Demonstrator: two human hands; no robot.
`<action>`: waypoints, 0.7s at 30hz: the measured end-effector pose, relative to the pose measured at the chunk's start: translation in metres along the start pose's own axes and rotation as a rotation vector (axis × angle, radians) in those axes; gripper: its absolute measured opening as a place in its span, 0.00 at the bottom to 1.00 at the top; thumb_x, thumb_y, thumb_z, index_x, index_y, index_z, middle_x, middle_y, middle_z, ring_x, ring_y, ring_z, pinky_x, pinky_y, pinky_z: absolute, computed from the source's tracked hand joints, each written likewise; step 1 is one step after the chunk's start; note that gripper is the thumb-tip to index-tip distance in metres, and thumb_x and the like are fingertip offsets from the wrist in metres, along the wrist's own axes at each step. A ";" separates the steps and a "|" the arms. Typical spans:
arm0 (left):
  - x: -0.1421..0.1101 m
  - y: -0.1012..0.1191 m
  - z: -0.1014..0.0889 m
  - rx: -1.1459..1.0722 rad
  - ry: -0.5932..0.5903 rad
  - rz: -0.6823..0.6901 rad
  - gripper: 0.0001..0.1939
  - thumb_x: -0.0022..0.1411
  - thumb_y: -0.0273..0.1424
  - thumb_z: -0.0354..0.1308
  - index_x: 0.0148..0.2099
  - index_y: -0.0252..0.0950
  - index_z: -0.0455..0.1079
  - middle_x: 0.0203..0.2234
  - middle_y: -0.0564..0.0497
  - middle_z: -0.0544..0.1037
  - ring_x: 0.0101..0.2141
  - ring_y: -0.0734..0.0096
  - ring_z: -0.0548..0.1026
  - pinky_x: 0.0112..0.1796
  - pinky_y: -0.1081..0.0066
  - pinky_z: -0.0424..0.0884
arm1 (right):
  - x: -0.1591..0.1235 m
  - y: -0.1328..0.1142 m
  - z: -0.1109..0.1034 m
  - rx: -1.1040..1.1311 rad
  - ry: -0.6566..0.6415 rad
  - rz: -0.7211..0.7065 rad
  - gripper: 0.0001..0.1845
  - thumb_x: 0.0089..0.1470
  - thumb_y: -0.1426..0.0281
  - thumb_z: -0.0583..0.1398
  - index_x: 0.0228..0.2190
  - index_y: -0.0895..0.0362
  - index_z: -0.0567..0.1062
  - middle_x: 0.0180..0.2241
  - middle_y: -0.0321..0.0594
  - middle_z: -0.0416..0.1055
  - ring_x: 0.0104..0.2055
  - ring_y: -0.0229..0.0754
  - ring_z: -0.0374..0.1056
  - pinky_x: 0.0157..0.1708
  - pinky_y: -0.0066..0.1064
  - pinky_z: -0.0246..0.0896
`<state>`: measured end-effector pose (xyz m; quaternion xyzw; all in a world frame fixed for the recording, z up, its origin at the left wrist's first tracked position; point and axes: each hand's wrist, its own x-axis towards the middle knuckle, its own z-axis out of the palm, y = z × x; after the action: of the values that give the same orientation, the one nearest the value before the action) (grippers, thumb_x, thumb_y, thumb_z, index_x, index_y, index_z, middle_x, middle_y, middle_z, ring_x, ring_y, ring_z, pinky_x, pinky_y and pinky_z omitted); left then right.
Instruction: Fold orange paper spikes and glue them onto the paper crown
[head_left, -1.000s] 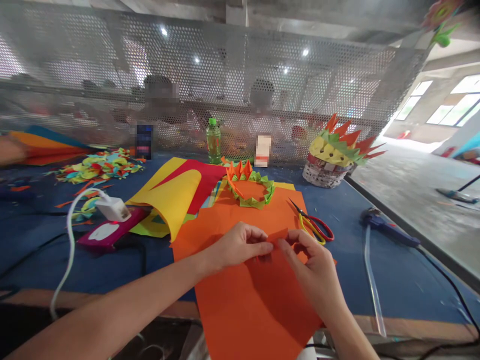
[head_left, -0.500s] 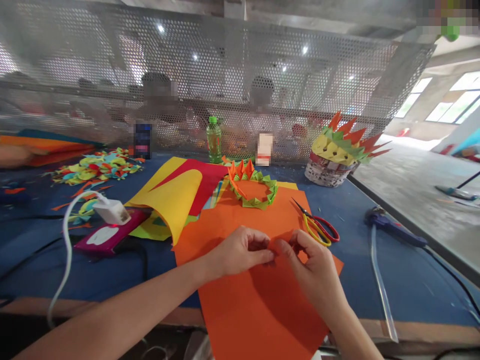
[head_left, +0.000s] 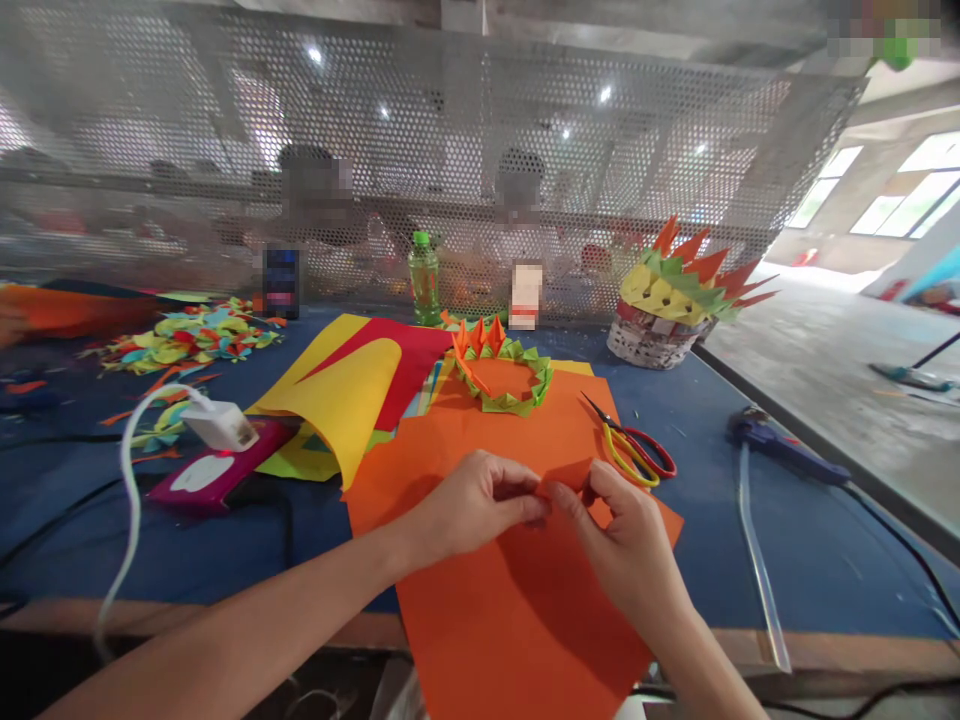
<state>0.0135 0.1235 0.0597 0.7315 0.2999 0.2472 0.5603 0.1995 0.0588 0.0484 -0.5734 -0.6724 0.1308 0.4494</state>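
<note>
Between my fingertips is a small piece of orange paper [head_left: 568, 477], its shape partly covered by the fingers. My left hand [head_left: 484, 505] pinches its left end, thumb against curled fingers. On the other side my right hand [head_left: 611, 515] grips it between thumb and fingers. Both hands are over large orange paper sheets [head_left: 517, 610] that hang past the table's front edge. Just beyond them lies a ring of folded green paper [head_left: 517, 403] with orange points at its back left. Scissors [head_left: 637, 455] with one yellow and one red handle rest right of my right hand.
A hot glue gun [head_left: 787, 452] with a clear glue stick [head_left: 759, 570] lies at right. Behind stand a folded-paper basket [head_left: 651, 340] and a green bottle [head_left: 424, 285]. At left are a power strip [head_left: 199, 480], paper scraps [head_left: 199, 340], yellow paper [head_left: 367, 400] and another person's hand [head_left: 10, 325].
My fingers have shifted slightly on the small orange paper, and more of it shows above my right thumb. At far left, the other person's orange paper has moved.
</note>
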 end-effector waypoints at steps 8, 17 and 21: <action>0.003 -0.001 -0.001 -0.029 0.122 0.005 0.20 0.57 0.43 0.69 0.46 0.34 0.79 0.38 0.48 0.85 0.39 0.63 0.81 0.42 0.69 0.73 | 0.000 0.005 0.002 -0.082 -0.043 -0.062 0.17 0.62 0.65 0.59 0.24 0.53 0.60 0.24 0.31 0.64 0.28 0.35 0.58 0.29 0.26 0.53; 0.004 -0.001 -0.006 0.024 0.104 -0.075 0.12 0.68 0.37 0.63 0.43 0.32 0.75 0.36 0.51 0.80 0.38 0.67 0.79 0.42 0.62 0.77 | -0.010 -0.005 -0.018 -0.201 -0.165 -0.130 0.04 0.64 0.65 0.58 0.39 0.51 0.71 0.40 0.37 0.74 0.42 0.41 0.70 0.41 0.29 0.65; 0.003 -0.002 -0.010 0.005 0.093 -0.163 0.13 0.71 0.39 0.59 0.46 0.32 0.73 0.38 0.50 0.79 0.36 0.69 0.78 0.39 0.64 0.78 | 0.000 0.027 -0.091 -0.514 -0.038 -0.067 0.16 0.69 0.58 0.51 0.51 0.47 0.71 0.51 0.40 0.73 0.53 0.43 0.70 0.49 0.33 0.65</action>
<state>0.0085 0.1329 0.0607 0.6937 0.3847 0.2334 0.5624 0.2862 0.0363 0.0808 -0.6435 -0.7105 -0.0487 0.2805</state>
